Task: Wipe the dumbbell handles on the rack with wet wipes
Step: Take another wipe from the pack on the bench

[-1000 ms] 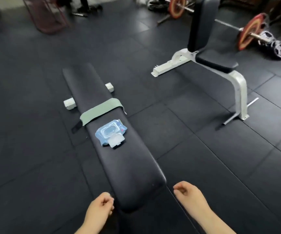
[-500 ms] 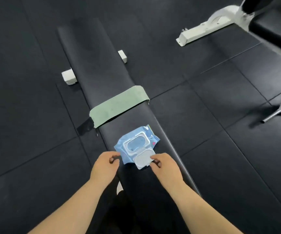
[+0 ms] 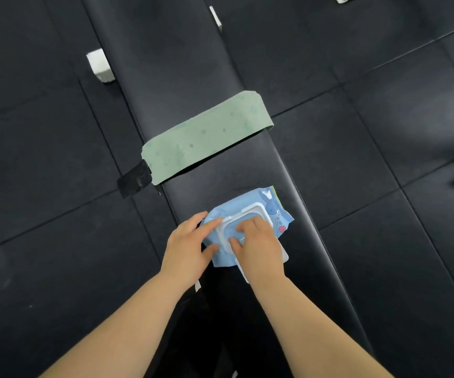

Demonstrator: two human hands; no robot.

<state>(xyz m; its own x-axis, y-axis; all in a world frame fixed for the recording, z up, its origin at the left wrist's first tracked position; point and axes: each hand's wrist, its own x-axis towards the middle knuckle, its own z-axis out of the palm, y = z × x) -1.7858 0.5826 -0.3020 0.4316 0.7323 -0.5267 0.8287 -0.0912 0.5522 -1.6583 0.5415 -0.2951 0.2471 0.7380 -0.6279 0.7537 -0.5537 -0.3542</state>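
Black rubber floor [image 3: 43,241] tiles fill my view, with seams running between them. On the floor stands the long black padded desk [image 3: 171,72], reaching from the top edge of the view down toward me. A pale green cloth [image 3: 206,137] lies draped across the desk from its left edge to its right edge, about halfway along. Nearer to me than the cloth, and apart from it, the blue wipes pack [image 3: 275,211] lies flat on the desk, close to the right edge. My left hand [image 3: 187,246] presses on the pack's left side with fingers held fairly straight, thumb at the pack's near edge. My right hand [image 3: 258,244] sits over the pack's white-framed opening, fingers bent down into it; I cannot tell whether they pinch a wipe. The white lid [image 3: 284,255] is flipped open toward me, partly under that hand. A white foot [image 3: 99,65] sticks out past the desk's left edge, farther up.
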